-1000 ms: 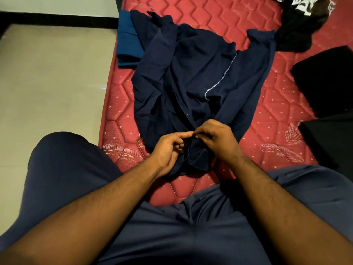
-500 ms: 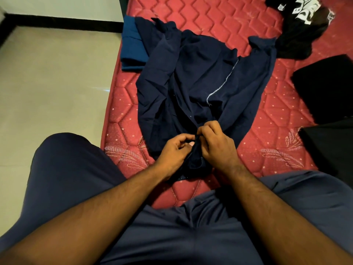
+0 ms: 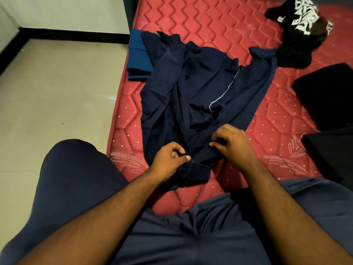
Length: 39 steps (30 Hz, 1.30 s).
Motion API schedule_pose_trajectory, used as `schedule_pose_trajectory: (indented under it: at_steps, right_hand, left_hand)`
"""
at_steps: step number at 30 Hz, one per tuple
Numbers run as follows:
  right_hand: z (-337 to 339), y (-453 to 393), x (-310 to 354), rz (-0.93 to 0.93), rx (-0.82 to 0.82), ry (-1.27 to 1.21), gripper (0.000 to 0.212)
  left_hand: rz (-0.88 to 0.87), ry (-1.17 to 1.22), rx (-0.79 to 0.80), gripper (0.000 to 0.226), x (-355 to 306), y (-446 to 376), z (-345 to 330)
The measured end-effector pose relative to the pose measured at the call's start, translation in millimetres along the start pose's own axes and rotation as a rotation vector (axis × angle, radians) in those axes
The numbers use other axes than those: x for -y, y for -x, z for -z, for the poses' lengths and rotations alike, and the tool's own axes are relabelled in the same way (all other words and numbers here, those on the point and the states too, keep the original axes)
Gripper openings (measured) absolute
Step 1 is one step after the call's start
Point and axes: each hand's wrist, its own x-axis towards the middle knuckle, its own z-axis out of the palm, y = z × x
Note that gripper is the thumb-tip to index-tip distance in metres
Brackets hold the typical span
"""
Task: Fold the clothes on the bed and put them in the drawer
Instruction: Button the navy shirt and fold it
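A dark navy shirt lies spread and rumpled on the red quilted mattress, its collar end nearest me. My left hand pinches the fabric near the collar between thumb and curled fingers. My right hand grips the cloth a short way to the right, fingers curled into it. The two hands are a little apart, with the shirt's near edge stretched between them. No drawer is in view.
A folded blue garment lies at the mattress's left edge, partly under the shirt. A black printed garment is crumpled at the far right. Folded black clothes sit at the right. Pale tiled floor lies to the left. My knees frame the near edge.
My hands, touching at the shirt's near end before, have drawn apart, the right one moving right and the left one slightly nearer me. The near edge of the shirt is now spread between them.
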Motion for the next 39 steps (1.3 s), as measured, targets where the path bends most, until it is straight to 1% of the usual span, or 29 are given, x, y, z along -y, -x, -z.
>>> schedule_pose_trajectory:
  at_steps: [2, 3, 6, 8, 10, 11, 13, 14, 15, 16, 17, 18, 19, 20, 22, 24, 25, 27, 28, 29, 30, 31, 33, 35, 37, 39]
  right_hand:
    - [-4.5, 0.6, 7.2, 0.008, 0.122, -0.02, 0.017]
    - [-5.8, 1.7, 10.1, -0.01, 0.179, 0.009, 0.018]
    - [-11.7, 3.6, 8.0, -0.103, 0.364, 0.229, 0.02]
    - [-14.3, 4.7, 7.5, -0.141, 0.467, 0.292, 0.023]
    - [-15.8, 4.3, 9.5, -0.129, 0.454, 0.291, 0.021]
    - [-14.9, 3.0, 11.5, -0.098, 0.408, 0.292, 0.02]
    - [-12.4, -3.6, 13.9, 0.016, 0.257, 0.296, 0.017]
    - [-10.8, -7.8, 15.3, 0.059, 0.187, 0.297, 0.014]
    - [-9.2, -12.5, 16.1, 0.072, 0.164, 0.311, 0.014]
    - [-9.5, -15.5, 14.6, 0.06, 0.189, 0.337, 0.02]
    - [-11.8, -16.1, 12.3, 0.034, 0.238, 0.38, 0.025]
    - [-14.4, -16.3, 9.8, 0.01, 0.275, 0.425, 0.027]
    - [-18.4, -13.6, 7.4, -0.001, 0.272, 0.445, 0.025]
    - [-21.2, -11.6, 5.7, -0.012, 0.24, 0.449, 0.021]
    - [-22.3, -10.2, 5.3, -0.006, 0.1, 0.397, 0.015]
    - [-16.8, -13.3, 7.8, 0.024, -0.047, 0.285, 0.021]
    - [-13.0, -14.9, 10.4, 0.037, -0.096, 0.238, 0.022]
    - [-6.6, -13.3, 16.8, -0.003, -0.124, 0.154, 0.017]
    - [-7.0, -11.8, 16.9, -0.033, -0.12, 0.132, 0.017]
    - [-8.5, -9.8, 14.5, -0.072, -0.104, 0.126, 0.02]
    - [-9.6, -8.6, 12.0, -0.114, -0.067, 0.113, 0.025]
    - [-10.8, -7.9, 8.4, -0.152, -0.019, 0.079, 0.032]
    - [-14.6, -6.3, 2.7, -0.192, 0.107, -0.016, 0.044]
    - [-20.1, -6.2, 3.5, -0.219, 0.229, -0.034, 0.053]
    - [-26.6, -8.6, 6.7, -0.194, 0.262, -0.011, 0.065]
    - [-29.1, -12.4, 10.5, -0.121, 0.285, 0.0, 0.077]
  left_hand:
    - [0.042, 0.036, -0.062, 0.023, -1.0, 0.0, -1.6]
    - [0.061, 0.042, -0.09, 0.023, -1.8, -0.3, -2.0]
    - [0.133, 0.004, -0.158, 0.019, -1.3, -2.8, -0.3]
    - [0.174, -0.009, -0.189, 0.019, -1.9, -5.2, 1.3]
    - [0.189, -0.077, -0.245, 0.023, -8.2, -10.1, 2.8]
    - [0.17, -0.156, -0.292, 0.027, -14.9, -14.3, 3.4]
    - [0.124, -0.298, -0.378, 0.04, -31.9, -23.5, 2.8]
    - [0.119, -0.361, -0.375, 0.045, -40.2, -28.8, 1.3]
    - [0.138, -0.426, -0.337, 0.047, -46.2, -33.6, -0.2]
    - [0.164, -0.474, -0.28, 0.043, -48.2, -37.7, -2.2]
    - [0.167, -0.482, -0.234, 0.033, -47.7, -39.7, -4.7]
    - [0.148, -0.45, -0.216, 0.021, -45.7, -40.8, -5.6]
    - [0.118, -0.372, -0.223, 0.013, -41.1, -40.0, -6.1]
    - [0.103, -0.253, -0.259, 0.014, -36.1, -38.6, -5.8]
    - [0.129, 0.009, -0.319, 0.019, -28.0, -35.0, -5.8]
    - [0.174, 0.197, -0.312, 0.017, -24.7, -31.1, -8.1]
    - [0.166, 0.184, -0.293, 0.024, -25.4, -30.0, -9.2]
    - [0.108, -0.056, -0.213, 0.04, -27.8, -27.4, -12.8]
    - [0.066, -0.203, -0.172, 0.041, -27.5, -25.1, -15.3]
    - [0.016, -0.308, -0.154, 0.036, -26.1, -23.5, -18.2]
    - [-0.016, -0.346, -0.164, 0.029, -22.3, -22.8, -18.5]
    - [-0.036, -0.322, -0.2, 0.023, -19.6, -21.5, -16.3]
    - [-0.046, -0.197, -0.275, 0.014, -14.7, -18.6, -6.2]
    - [-0.059, -0.148, -0.289, 0.009, -11.8, -11.7, 5.0]
    - [-0.081, -0.215, -0.252, 0.01, -7.2, 2.2, 11.9]
    - [-0.086, -0.349, -0.228, 0.012, 0.3, 18.7, 15.2]
